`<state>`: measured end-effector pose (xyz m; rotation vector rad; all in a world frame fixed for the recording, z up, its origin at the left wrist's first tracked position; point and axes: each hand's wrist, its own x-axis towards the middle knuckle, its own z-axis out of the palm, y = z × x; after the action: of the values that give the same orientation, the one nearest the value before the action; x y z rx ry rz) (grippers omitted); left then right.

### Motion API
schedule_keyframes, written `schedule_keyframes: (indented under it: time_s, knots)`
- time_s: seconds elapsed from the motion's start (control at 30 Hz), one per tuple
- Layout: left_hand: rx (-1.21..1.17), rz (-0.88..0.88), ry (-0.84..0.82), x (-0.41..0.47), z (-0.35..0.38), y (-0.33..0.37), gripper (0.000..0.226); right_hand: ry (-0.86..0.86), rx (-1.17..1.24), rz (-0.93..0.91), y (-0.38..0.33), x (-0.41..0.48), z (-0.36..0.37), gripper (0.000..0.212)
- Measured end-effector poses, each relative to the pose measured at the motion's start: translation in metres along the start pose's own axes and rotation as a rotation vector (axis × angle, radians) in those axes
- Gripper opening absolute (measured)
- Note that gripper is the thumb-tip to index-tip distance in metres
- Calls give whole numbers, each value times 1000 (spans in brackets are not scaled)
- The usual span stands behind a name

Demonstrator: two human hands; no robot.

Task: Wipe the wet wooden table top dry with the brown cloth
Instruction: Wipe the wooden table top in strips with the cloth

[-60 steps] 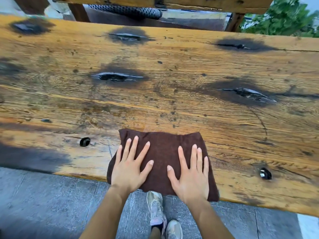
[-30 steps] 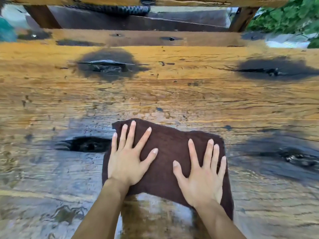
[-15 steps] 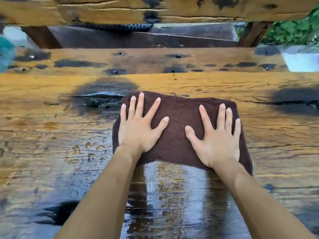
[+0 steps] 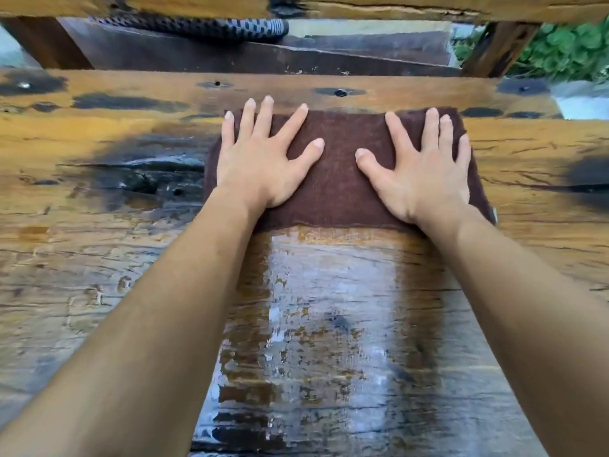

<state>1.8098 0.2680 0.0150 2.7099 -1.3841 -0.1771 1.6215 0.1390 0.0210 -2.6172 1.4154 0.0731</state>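
Note:
The brown cloth lies flat at the far edge of the wooden table top. My left hand presses on its left half with fingers spread straight, their tips reaching past the cloth's far edge. My right hand presses on the right half the same way. Both arms stretch far out across the table. A glossy wet streak runs on the wood from the cloth back toward me.
Beyond the table edge runs a wooden bench seat with dark knots, and a bench back rail crosses the top of the view. Green plants show at the upper right. Dark wet knots mark the wood left of the cloth.
Both hands have pushed the cloth away from me, from the near edge across the table to the far edge. A wet streak shows behind it.

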Motion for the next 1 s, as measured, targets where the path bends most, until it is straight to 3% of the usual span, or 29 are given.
schedule_keyframes:
  time_s: [0.4,1.0]
  knots:
    - [12,18,9,-30,-1,2,74,39,0,-30,5,-16,1,84]
    - [11,68,-17,-186,11,4,70,4,1,-45,16,-179,23,84]
